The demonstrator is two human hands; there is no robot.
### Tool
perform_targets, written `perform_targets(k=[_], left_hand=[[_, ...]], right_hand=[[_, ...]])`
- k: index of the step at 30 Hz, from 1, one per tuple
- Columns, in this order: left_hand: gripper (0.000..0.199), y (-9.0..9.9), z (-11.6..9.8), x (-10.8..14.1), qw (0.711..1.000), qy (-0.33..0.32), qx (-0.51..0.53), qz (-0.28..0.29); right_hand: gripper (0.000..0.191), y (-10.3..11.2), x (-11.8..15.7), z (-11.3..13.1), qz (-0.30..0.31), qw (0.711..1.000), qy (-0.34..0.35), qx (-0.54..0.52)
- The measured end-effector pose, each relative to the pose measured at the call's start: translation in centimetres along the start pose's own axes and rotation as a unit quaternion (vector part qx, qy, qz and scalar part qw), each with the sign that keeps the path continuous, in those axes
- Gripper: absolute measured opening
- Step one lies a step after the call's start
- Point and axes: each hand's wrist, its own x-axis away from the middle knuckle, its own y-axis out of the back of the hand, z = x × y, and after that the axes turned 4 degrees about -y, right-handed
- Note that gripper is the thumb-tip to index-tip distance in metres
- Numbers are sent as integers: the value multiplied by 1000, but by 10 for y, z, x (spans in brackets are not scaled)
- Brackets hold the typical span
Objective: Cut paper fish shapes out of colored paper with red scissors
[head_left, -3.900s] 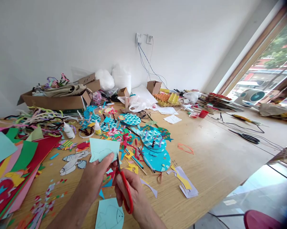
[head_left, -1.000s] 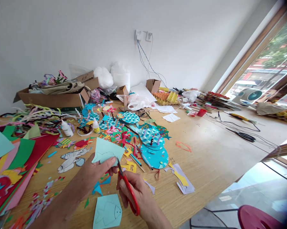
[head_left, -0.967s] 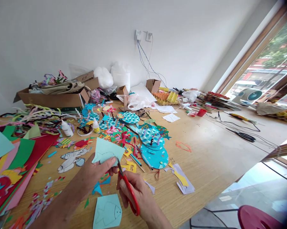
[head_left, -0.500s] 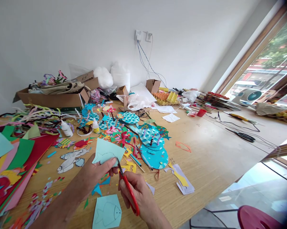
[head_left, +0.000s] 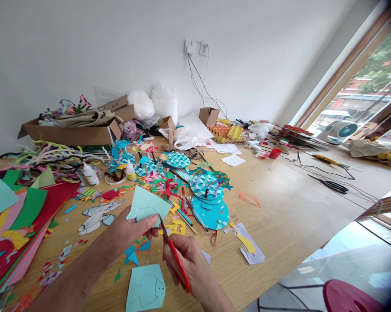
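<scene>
A light blue paper sheet (head_left: 147, 203) with a pencilled fish outline is pinched between the thumb and fingers of my left hand (head_left: 137, 226). Red-handled scissors (head_left: 177, 260) are gripped in my right hand (head_left: 186, 260), their dark blades pointing up at the paper's lower right edge beside my left thumb. Below my hands, a second light blue piece (head_left: 146, 288) with a drawn fish lies flat on the wooden table (head_left: 228, 277). Blue paper scraps (head_left: 137, 252) lie just above that piece.
Coloured sheets (head_left: 36, 208) are stacked at the left. Blue scaly paper shapes (head_left: 210, 203), glue bottles (head_left: 90, 174) and pipe cleaners (head_left: 52, 160) spread across the middle and left. Black scissors (head_left: 332, 185) lie at the right, a cardboard box (head_left: 75, 134) at the back left.
The light blue sheet in my left hand has tilted slightly, its top corner a little higher and further right. My right hand and the scissors have barely moved.
</scene>
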Motion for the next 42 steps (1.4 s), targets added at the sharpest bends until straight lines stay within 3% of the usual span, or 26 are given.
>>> perform_targets(k=[17,30,42], left_hand=[[18,4,9,-2,999,32,4,-12],[21,9,1,-2,998,45,-32,18],[17,11,9,-3,999,50,9,10]], right_hand=[[34,-1,0,4,13,1000,3,-18],[42,7,3,7,17,997,35,63],[36,2,4,4,39,999,32,-6]])
